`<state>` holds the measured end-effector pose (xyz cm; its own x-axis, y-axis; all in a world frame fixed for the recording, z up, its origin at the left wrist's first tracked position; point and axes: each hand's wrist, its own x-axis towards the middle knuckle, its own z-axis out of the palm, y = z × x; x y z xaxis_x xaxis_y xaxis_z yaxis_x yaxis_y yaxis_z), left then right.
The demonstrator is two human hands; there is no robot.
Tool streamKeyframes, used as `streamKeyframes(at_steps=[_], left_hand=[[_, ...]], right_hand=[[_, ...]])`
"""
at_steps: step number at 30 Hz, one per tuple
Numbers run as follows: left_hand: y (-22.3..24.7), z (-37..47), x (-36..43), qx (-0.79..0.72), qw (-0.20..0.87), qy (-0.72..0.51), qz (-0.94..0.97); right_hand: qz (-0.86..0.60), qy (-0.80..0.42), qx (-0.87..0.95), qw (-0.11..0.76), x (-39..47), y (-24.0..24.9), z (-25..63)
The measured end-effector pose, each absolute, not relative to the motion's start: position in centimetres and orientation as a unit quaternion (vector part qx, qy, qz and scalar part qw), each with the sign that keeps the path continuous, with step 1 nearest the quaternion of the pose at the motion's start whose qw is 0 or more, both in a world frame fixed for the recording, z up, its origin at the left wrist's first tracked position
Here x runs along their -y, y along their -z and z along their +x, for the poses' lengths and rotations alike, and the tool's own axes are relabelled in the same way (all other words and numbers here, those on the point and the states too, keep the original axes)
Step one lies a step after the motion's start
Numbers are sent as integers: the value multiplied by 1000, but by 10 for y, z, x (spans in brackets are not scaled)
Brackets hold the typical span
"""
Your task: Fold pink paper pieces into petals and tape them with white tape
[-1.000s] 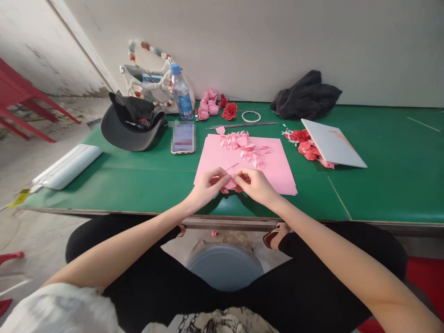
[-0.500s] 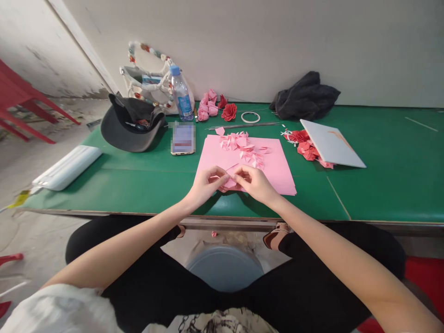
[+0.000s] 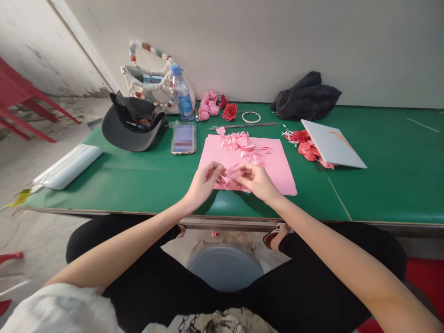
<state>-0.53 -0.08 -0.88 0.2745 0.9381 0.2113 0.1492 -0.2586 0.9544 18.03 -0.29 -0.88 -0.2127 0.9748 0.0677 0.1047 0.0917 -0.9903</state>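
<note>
A small piece of pink paper (image 3: 233,174) is between my hands, above the near part of a stack of pink paper sheets (image 3: 279,173). My left hand (image 3: 207,180) pinches its left side between thumb and fingers. On the other side my right hand (image 3: 255,179) has its thumb and fingers closed on the paper, slightly blurred. Beyond my hands, several folded pink paper pieces (image 3: 237,141) lie on the stack. One loose pink paper petal (image 3: 220,131) rests just past the stack's far edge.
Thin wires (image 3: 243,126) and a white tape ring (image 3: 251,117) lie behind the stack. Leftward are a phone (image 3: 183,138), a water bottle (image 3: 182,95) and a dark cap (image 3: 133,125). Paper roses (image 3: 229,111) stand at the back. A white board (image 3: 333,143) leans on red paper flowers (image 3: 308,149).
My fingers have drawn slightly apart, and more of the pink paper piece shows between them. The left hand has lifted a little. Things on the table stay put.
</note>
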Motion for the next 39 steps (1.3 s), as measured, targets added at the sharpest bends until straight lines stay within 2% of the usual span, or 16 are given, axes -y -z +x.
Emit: streamKeyframes(at_steps=[3, 8, 14, 20, 26, 30, 34, 39], left_hand=[[7, -12, -7, -430, 357, -407, 723], [11, -20, -14, -408, 186, -256, 857], [21, -20, -16, -401, 155, -191, 883], [23, -21, -19, -405, 149, -200, 879], [23, -19, -20, -394, 153, -252, 871], [14, -17, -16, -364, 214, -332, 844], [3, -13, -11, -326, 399, -357, 779], [-2, -10, -6, -329, 576, -370, 651]], right_hand=[[-496, -478, 514, 511, -4, 5, 189], [-505, -481, 516, 497, -1, 0, 188], [-498, -472, 578, 442, -2, 11, 185], [-500, -282, 709, 410, -7, 22, 189], [-487, -224, 728, 426, -9, 28, 189], [-493, -248, 677, 486, -11, 27, 190], [-445, -358, 628, 528, -11, 17, 189], [-437, -403, 601, 535, -5, 3, 186]])
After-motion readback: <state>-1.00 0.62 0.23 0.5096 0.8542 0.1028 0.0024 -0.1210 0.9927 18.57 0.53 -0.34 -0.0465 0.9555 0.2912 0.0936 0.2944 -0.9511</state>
